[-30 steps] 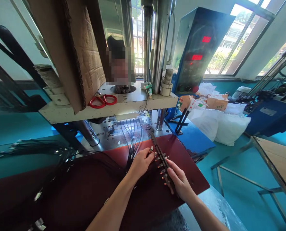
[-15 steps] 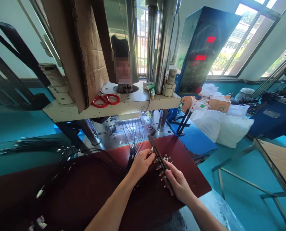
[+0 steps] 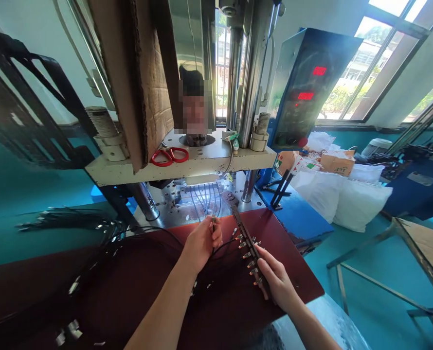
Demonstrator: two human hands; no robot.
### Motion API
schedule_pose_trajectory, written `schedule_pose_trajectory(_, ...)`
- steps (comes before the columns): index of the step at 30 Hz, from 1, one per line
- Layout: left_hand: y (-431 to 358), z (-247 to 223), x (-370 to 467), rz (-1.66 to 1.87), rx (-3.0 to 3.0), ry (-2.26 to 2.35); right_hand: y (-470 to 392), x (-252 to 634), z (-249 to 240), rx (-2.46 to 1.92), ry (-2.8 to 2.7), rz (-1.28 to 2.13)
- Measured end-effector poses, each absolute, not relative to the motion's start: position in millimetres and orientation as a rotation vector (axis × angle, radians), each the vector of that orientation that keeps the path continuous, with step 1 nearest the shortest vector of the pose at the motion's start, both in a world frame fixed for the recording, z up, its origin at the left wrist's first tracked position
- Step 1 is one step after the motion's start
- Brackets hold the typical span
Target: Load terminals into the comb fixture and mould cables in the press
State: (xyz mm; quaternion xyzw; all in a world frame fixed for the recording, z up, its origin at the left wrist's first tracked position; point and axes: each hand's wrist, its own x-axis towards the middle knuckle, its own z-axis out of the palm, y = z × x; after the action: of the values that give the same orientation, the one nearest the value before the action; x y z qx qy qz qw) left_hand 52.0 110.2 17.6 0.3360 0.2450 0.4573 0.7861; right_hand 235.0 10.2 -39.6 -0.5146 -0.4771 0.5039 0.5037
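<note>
My right hand (image 3: 277, 277) grips the lower part of a long dark metal bar (image 3: 246, 238), which slants over the red-brown board (image 3: 297, 262). Small metal connectors (image 3: 252, 264) stick out along both sides of the bar. Left of the bar, my left hand (image 3: 202, 243) is closed, with a small metal connector (image 3: 214, 220) pinched at its fingertips. A black cable (image 3: 225, 245) runs between my left hand and the bar. Behind my left hand, thin cables (image 3: 205, 197) reach from the lit metal fixture of the press.
Red-handled scissors (image 3: 170, 155) lie on the press's cream plate (image 3: 202, 167). Bundles of black cables (image 3: 70, 218) are at the left. A blue control box (image 3: 311, 87), white bags (image 3: 362, 201) and a metal-framed table (image 3: 421, 257) stand at the right.
My left hand has moved left and up, away from the bar, and now has a small connector at its fingertips. The whole view has shifted slightly.
</note>
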Motion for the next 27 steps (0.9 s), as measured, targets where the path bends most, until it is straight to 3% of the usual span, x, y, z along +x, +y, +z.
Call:
schedule_pose_trajectory(9, 110.3, -2.5, 68.6, 0.905, 1.206, 1.032, 10.1, 240.5, -37.1, -1.274, -1.216, 1.290)
schedule_pose_trajectory(27, 117.6, -22.6, 70.0, 0.827, 1.497, 1.217, 20.6, 230.3, -18.3, -1.460, -1.563, 1.266)
